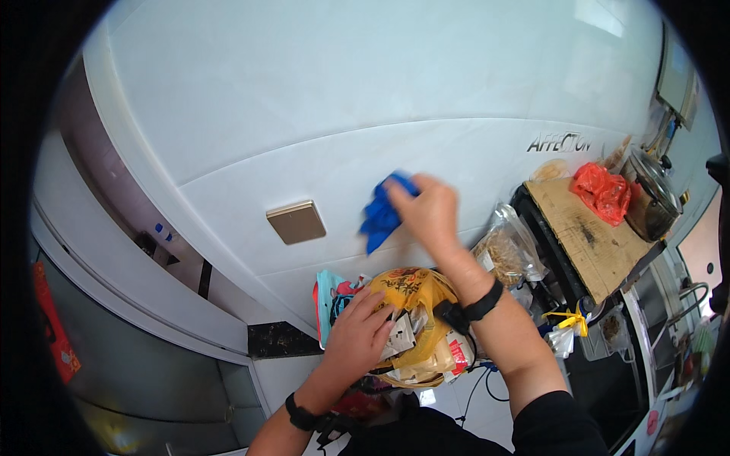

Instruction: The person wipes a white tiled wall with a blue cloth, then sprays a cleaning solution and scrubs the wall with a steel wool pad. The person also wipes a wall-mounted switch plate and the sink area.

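Note:
My right hand (426, 210), a little blurred, holds a bunched blue cloth (381, 215) at the glossy pale wall panel (353, 165). To the left of the cloth is a gold-brown wall switch (296, 222). My left hand (360, 330) lies spread with its palm down at the left side of a basket (422, 383) and hides part of what is in it. A yellow plastic bag (413, 285) and several packets fill the basket. Both of my wrists wear black bands.
At the right, cardboard (587, 239) carries a red plastic bag (601, 191) and a lidded metal pot (653, 194). A clear bag of dried food (505, 251) stands between the basket and the cardboard. Dark cables (470, 393) hang below. A door frame (154, 171) runs down the left.

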The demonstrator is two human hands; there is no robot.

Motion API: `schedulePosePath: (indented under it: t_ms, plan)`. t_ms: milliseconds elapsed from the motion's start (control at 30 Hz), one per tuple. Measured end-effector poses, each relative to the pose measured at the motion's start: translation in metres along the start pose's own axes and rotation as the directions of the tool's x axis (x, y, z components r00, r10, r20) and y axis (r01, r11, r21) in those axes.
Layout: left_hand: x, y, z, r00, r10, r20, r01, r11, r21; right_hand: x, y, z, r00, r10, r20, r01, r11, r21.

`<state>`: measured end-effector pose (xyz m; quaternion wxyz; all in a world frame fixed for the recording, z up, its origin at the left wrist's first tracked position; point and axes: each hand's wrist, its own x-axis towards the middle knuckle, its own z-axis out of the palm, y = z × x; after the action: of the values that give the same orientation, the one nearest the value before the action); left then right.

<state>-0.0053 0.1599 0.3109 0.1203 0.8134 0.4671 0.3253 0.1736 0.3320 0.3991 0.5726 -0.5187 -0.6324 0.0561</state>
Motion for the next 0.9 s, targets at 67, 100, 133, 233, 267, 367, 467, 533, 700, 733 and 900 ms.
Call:
schedulePosePath:
  t_ms: [67, 100, 133, 233, 267, 367, 467, 533, 700, 733, 900]
  plan:
    - [-0.013, 0.0, -0.009, 1.0, -0.002, 0.0, 0.002, 1.0, -0.002, 0.024, -0.02, -0.012, 0.972, 0.071, -0.222, -0.066, 0.997, 0.031]
    - [-0.018, 0.0, -0.012, 1.0, -0.003, 0.001, 0.003, 1.0, -0.004, 0.033, -0.026, -0.02, 0.928, 0.096, -0.36, -0.083, 0.995, 0.051]
    - [-0.021, 0.0, -0.011, 1.0, 0.0, 0.014, 0.0, 1.0, -0.008, 0.034, -0.034, -0.014, 0.907, 0.01, -0.42, 0.003, 1.0, 0.03]
    - [-0.032, -0.001, -0.01, 0.999, 0.012, 0.039, -0.011, 1.0, -0.018, 0.033, -0.048, -0.005, 0.933, -0.297, -0.205, 0.287, 0.955, -0.075]
    - [-0.036, -0.001, -0.011, 0.999, 0.017, 0.04, -0.016, 1.0, -0.022, 0.034, -0.049, -0.006, 0.955, -0.271, -0.124, 0.264, 0.962, -0.069]
    - [-0.057, -0.001, -0.022, 1.0, 0.023, 0.02, -0.023, 1.0, 0.004, 0.041, -0.04, -0.013, 0.944, -0.104, -0.314, 0.076, 0.992, -0.101]
    - [-0.066, 0.001, -0.027, 1.0, 0.015, -0.008, -0.015, 1.0, -0.015, 0.041, -0.039, -0.015, 0.926, -0.03, -0.376, 0.036, 0.999, 0.01]
    - [-0.067, 0.002, -0.03, 1.0, 0.028, 0.0, -0.028, 0.999, -0.026, 0.03, -0.045, -0.003, 0.945, -0.227, -0.236, 0.232, 0.973, -0.006]
    - [-0.081, 0.004, -0.044, 0.999, 0.034, 0.011, -0.034, 0.999, -0.04, 0.014, -0.055, -0.002, 1.0, 0.016, 0.009, -0.014, 0.981, -0.195]
    - [-0.086, 0.003, -0.047, 1.0, 0.02, 0.005, -0.02, 0.999, -0.046, 0.018, -0.057, -0.004, 0.99, -0.033, -0.139, 0.031, 0.999, -0.023]
    - [-0.105, -0.005, -0.049, 0.999, -0.021, 0.041, 0.023, 0.998, -0.059, 0.029, -0.068, 0.014, 0.763, -0.636, -0.113, 0.624, 0.771, -0.126]
